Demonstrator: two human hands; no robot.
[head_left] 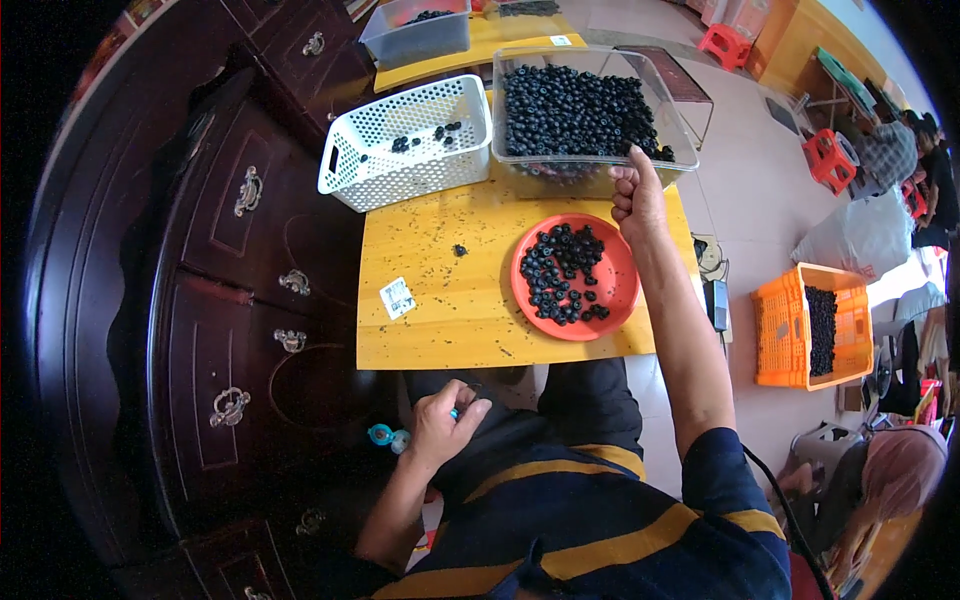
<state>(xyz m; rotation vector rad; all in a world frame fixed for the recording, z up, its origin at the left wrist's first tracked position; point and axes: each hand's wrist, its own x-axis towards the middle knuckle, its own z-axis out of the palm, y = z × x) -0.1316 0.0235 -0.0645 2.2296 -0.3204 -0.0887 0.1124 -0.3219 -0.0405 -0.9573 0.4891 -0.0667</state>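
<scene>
My right hand [640,197] is closed at the near right rim of a clear plastic bin [678,150], one digit over the rim and the other fingers curled below it. Small black round pieces [575,110] fill much of the bin. Just below lies a red round plate [622,290] holding more of these pieces, some with a pale spot in the middle. Down over my lap, my left hand [447,418] is closed around something with a bit of teal showing, mostly hidden. A teal round object [381,434] is beside that wrist.
A white perforated basket [405,180] with several black pieces stands left of the bin on the yellow table [440,330]. Farther back is a grey tub [415,40]. Dark drawers [235,330] rise at left. An orange crate [782,340] and other people are at right.
</scene>
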